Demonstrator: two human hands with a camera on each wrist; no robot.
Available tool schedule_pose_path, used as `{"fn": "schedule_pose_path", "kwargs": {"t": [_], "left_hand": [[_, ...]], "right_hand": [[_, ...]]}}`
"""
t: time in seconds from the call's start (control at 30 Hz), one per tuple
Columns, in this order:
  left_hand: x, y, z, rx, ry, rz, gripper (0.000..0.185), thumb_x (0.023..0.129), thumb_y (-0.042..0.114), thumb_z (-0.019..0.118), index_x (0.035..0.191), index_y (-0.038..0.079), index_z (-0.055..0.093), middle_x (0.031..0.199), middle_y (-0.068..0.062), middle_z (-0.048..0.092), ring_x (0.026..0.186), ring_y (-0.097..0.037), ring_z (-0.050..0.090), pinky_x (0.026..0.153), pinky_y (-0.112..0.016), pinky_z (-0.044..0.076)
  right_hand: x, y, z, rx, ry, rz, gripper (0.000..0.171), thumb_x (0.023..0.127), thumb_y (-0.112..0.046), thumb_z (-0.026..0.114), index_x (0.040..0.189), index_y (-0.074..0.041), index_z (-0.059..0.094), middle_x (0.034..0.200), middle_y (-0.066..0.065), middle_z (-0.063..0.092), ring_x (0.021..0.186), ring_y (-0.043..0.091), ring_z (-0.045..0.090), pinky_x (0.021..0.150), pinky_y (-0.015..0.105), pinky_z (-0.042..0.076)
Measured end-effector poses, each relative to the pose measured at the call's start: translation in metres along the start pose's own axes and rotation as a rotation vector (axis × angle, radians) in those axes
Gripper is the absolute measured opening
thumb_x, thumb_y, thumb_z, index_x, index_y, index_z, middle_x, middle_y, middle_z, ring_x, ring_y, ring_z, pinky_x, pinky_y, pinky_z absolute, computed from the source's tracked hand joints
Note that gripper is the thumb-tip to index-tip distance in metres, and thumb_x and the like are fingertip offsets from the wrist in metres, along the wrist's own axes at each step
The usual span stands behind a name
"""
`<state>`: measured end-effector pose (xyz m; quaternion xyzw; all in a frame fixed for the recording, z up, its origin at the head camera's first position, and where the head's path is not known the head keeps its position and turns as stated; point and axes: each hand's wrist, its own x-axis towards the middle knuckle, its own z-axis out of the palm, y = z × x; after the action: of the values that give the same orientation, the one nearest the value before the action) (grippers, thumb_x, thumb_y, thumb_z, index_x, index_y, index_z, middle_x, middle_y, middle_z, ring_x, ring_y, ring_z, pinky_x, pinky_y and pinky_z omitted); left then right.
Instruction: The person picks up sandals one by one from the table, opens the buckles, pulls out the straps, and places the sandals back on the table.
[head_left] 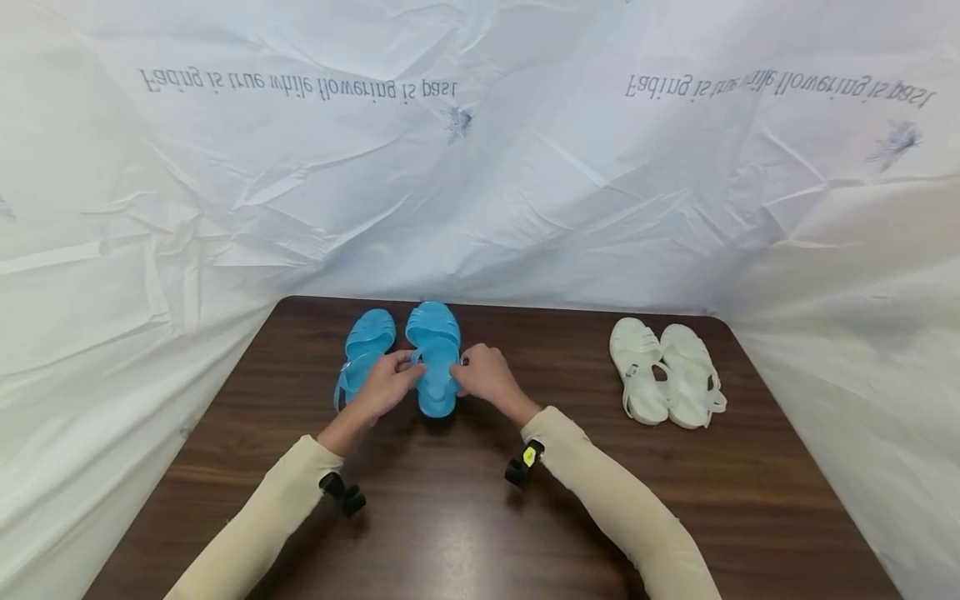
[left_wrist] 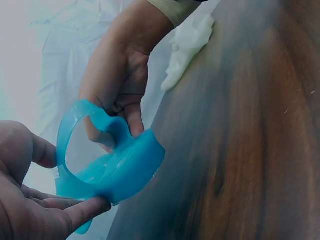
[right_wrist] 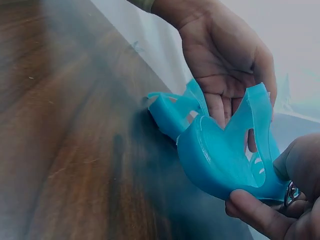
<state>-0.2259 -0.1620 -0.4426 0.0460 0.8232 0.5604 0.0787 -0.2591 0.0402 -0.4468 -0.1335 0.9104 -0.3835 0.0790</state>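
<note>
A blue sandal [head_left: 437, 375] is held between both hands near the table's far edge, its toe pointing away and its heel toward me. My left hand [head_left: 392, 382] grips its left side, with a fingertip under the sole [left_wrist: 137, 172] and another digit against the strap [left_wrist: 64, 142]. On the opposite side my right hand [head_left: 487, 375] pinches the edge beside a small metal buckle [right_wrist: 292, 192]. In the right wrist view the heel [right_wrist: 200, 167] looks raised off the wood. The second blue sandal [head_left: 371, 333] lies just left, partly hidden by my left hand.
Two white sandals, one [head_left: 643, 396] beside the other [head_left: 688, 392], lie at the right of the dark wooden table [head_left: 555, 517]. White sheeting [head_left: 525, 208] printed with lettering hangs behind the table's far edge and along its sides.
</note>
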Motion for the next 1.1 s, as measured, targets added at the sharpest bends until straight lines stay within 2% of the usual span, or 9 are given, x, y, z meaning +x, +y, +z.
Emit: {"fn": "schedule_pose_path", "kwargs": {"t": [0.13,0.27,0.53,0.73,0.9,1.03,1.1], "left_hand": [[0.005,-0.001,-0.004,-0.012,0.004,-0.012,0.057,0.107,0.02,0.053,0.153,-0.009,0.034,0.147,-0.03,0.049,0.134,-0.041,0.052,0.105,-0.053,0.048],[0.008,-0.005,-0.008,-0.021,0.016,-0.045,0.06,0.107,0.022,0.052,0.155,-0.007,0.03,0.151,-0.029,0.045,0.137,-0.041,0.049,0.107,-0.054,0.046],[0.01,-0.008,-0.006,-0.024,0.04,-0.11,0.064,0.109,0.028,0.049,0.159,-0.004,0.024,0.161,-0.027,0.031,0.149,-0.039,0.033,0.114,-0.054,0.039],[0.004,-0.003,-0.006,0.017,0.035,-0.116,0.069,0.108,0.029,0.051,0.161,-0.003,0.019,0.165,-0.025,0.023,0.153,-0.039,0.024,0.118,-0.055,0.033],[-0.004,0.002,-0.013,-0.014,0.032,-0.1,0.07,0.108,0.031,0.052,0.16,-0.002,0.021,0.165,-0.024,0.026,0.152,-0.037,0.026,0.118,-0.054,0.033],[-0.011,0.001,-0.023,-0.01,0.069,-0.071,0.066,0.107,0.034,0.052,0.158,-0.002,0.03,0.16,-0.023,0.037,0.147,-0.037,0.037,0.115,-0.053,0.038],[-0.014,-0.002,-0.03,-0.037,0.096,-0.044,0.06,0.108,0.031,0.052,0.155,-0.002,0.035,0.157,-0.024,0.041,0.142,-0.038,0.044,0.113,-0.052,0.04]], "right_hand": [[0.012,-0.001,0.005,0.025,-0.015,0.018,0.037,0.096,-0.016,0.059,0.061,-0.006,0.058,0.066,0.016,0.069,0.064,0.025,0.073,0.055,0.031,0.056],[0.02,-0.002,0.011,0.046,-0.02,0.043,0.036,0.098,-0.018,0.06,0.064,-0.005,0.061,0.065,0.015,0.069,0.065,0.024,0.074,0.056,0.031,0.057],[0.03,0.001,0.022,0.081,0.002,0.042,0.044,0.097,-0.016,0.06,0.055,-0.01,0.049,0.063,0.022,0.065,0.06,0.025,0.071,0.057,0.039,0.058],[0.034,0.003,0.028,0.101,0.003,0.05,0.048,0.098,-0.016,0.06,0.053,-0.014,0.042,0.05,0.01,0.053,0.058,0.025,0.07,0.056,0.04,0.059],[0.036,0.004,0.031,0.11,-0.002,0.056,0.048,0.098,-0.016,0.06,0.053,-0.014,0.041,0.047,0.005,0.048,0.057,0.024,0.07,0.055,0.037,0.058],[0.038,0.003,0.032,0.111,-0.004,0.051,0.045,0.096,-0.015,0.06,0.054,-0.013,0.044,0.052,0.012,0.056,0.059,0.024,0.071,0.056,0.036,0.057],[0.039,0.003,0.032,0.112,-0.007,0.048,0.044,0.096,-0.015,0.059,0.054,-0.013,0.046,0.058,0.017,0.062,0.06,0.024,0.071,0.055,0.036,0.057]]}}
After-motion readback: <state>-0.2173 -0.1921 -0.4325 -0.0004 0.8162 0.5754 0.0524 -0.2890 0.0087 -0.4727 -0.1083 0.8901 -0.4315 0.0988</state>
